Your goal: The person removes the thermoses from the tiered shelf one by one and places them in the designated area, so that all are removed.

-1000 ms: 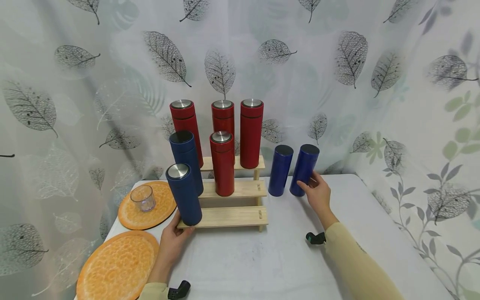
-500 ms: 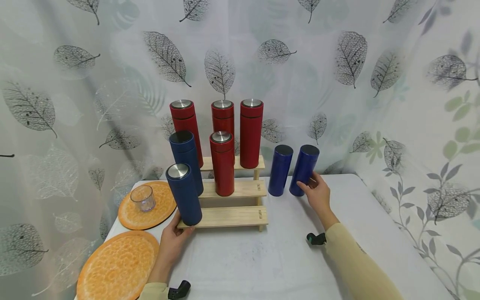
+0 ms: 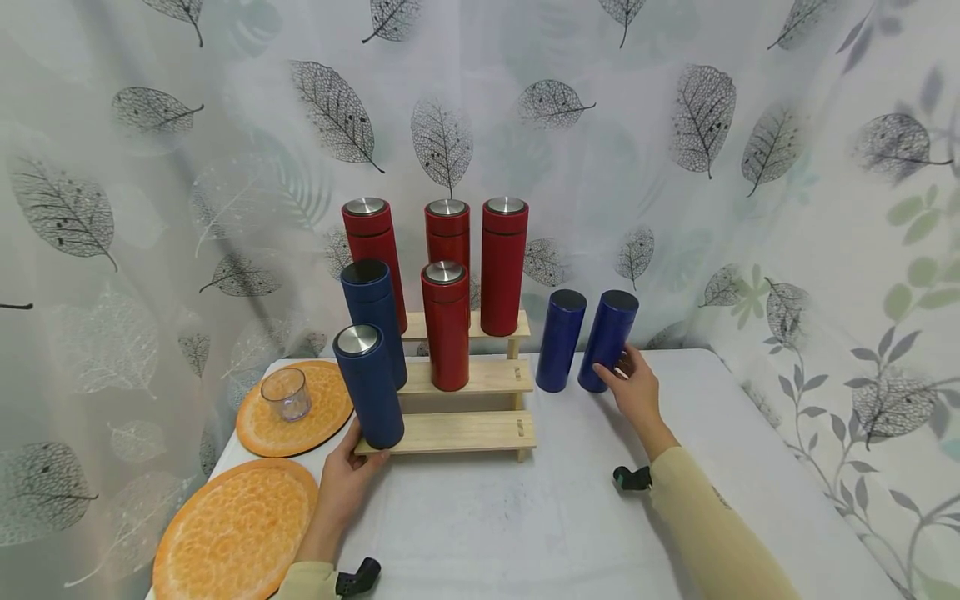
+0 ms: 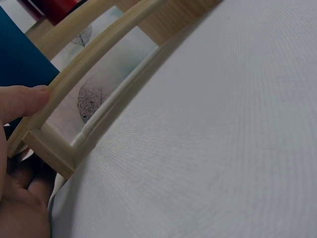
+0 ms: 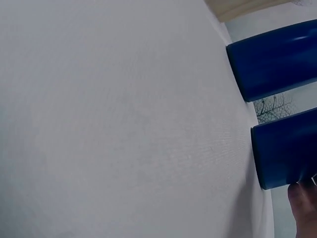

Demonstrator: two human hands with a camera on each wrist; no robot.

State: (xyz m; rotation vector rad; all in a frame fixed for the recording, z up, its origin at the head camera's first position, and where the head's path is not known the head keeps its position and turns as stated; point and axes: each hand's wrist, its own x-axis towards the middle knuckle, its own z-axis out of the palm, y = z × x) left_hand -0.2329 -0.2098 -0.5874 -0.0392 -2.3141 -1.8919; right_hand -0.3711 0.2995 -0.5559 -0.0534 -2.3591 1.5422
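My left hand (image 3: 351, 473) grips the left front corner of a tiered wooden stand (image 3: 465, 433). Its thumb (image 4: 25, 101) lies on the shelf edge, with fingers curled beneath. Just above it, a dark blue flask with a steel lid (image 3: 371, 392) stands on the lowest shelf. My right hand (image 3: 633, 392) holds the lower part of a glossy blue flask (image 3: 609, 333) standing on the table, thumb at the front and fingertips round the right side. A second glossy blue flask (image 3: 560, 342) stands upright close by on the left, apart from it.
On the middle shelf stand a dark-topped blue flask (image 3: 372, 308) and a red flask (image 3: 446, 333). Several red flasks (image 3: 504, 267) line the top shelf. Two round orange mats (image 3: 236, 533) lie at the left, the farther bearing a clear glass (image 3: 287, 396). A leaf-print curtain (image 3: 555, 150) hangs behind.
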